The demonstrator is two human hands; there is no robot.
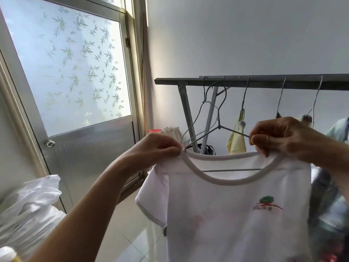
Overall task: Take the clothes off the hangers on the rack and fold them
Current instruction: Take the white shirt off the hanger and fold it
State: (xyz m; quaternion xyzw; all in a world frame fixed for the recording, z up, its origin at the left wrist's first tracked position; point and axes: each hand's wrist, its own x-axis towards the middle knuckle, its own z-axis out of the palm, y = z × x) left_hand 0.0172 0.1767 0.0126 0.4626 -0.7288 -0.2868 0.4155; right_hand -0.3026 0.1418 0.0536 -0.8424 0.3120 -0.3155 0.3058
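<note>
Pinching the shirt point(236, 214) by its grey-trimmed collar at the left end with the left hand point(160, 146), thumb and fingertips pressed tight together on the cloth, right where the left arm of the hanger point(219, 127) slips under the neckline. Pinching the hanger's right arm with the right hand point(279, 137), thumb and forefinger closed on the bare wire, other fingers curled down onto the collar's right end. No gap in either grip.

Held up white and front-facing before the left end of the rack point(245, 81), still on its hanger: bottom wire visible across the neck opening, both wire arms rising bare above the collar to the twisted neck. Small tree emblem on the chest, faint pink marks lower down. Hook up by the rail's lower edge; cannot tell whether hung on it or just off it.

Behind it, an empty hanger point(192, 121) on the rail near the same end. Further right along the rail, a yellow garment point(237, 137) and more hung clothes, partly hidden by the right hand and blurred.

At left, a frosted-glass door point(75, 72) with a leaf pattern, and a white bag point(32, 201) below it.
</note>
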